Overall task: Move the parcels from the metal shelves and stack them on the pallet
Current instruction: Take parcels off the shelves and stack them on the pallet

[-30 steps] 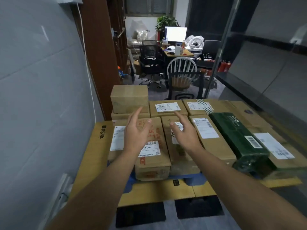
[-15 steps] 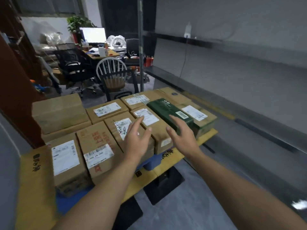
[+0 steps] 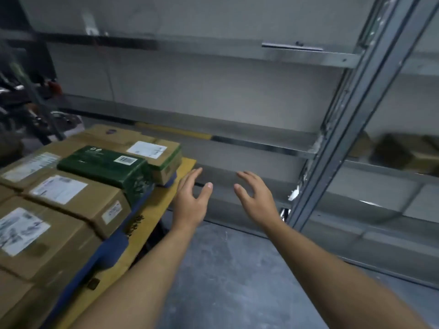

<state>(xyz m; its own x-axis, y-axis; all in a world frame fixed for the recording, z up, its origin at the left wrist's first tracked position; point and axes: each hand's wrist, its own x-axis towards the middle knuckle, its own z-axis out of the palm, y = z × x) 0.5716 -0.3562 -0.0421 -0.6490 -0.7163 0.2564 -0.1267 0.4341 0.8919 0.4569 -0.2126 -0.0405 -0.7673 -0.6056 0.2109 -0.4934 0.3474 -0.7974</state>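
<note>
a person's left hand [image 3: 191,200] and right hand [image 3: 256,198] reach forward, apart, fingers spread, holding nothing. labelled parcels [image 3: 71,198] lie packed on the pallet [image 3: 152,210] at left; blurred parcels [image 3: 399,150] sit on the metal shelves [image 3: 273,146] at right.

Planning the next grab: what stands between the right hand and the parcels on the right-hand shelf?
In the head view, the shelf's metal upright crosses between the right hand and the blurred parcels.
</note>
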